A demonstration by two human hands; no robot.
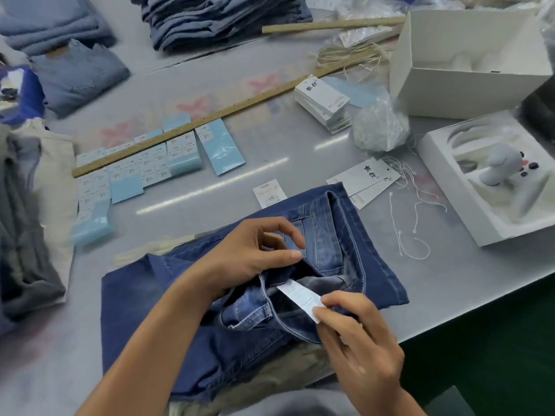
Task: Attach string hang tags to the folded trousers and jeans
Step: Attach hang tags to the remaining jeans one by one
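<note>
Denim, dark blue: folded jeans [240, 310] lie at lower centre of the frame on the grey table [270, 139], waistband turned open toward the right.

Left hand [255, 256] grips the upper edge of the opened waistband, thumb pressed along the fold, fingers curled above it. Right hand [354, 334] pinches the free end of the white care label [300, 298] between thumb and fingertips. The label's long axis runs diagonally, from its sewn end inside the waistband at upper left down to the pinch at lower right. It looks pulled out for reading, probably a size check.

No hang tag on this pair yet. Nearest string hang tags [365, 180] lie just above and right of the jeans, close beyond the waistband corner. Loose white strings [417, 211] trail to their right. A stack of tags [324, 100] sits farther up, well apart.

Judgement: the tags lie up and to the right of both grips, and the right hand is the nearer. It would have to let go of the label to reach them while the left keeps the waistband open.

Blue size stickers [138, 169] are spread along a wooden ruler [210, 115] at mid-left.
</note>
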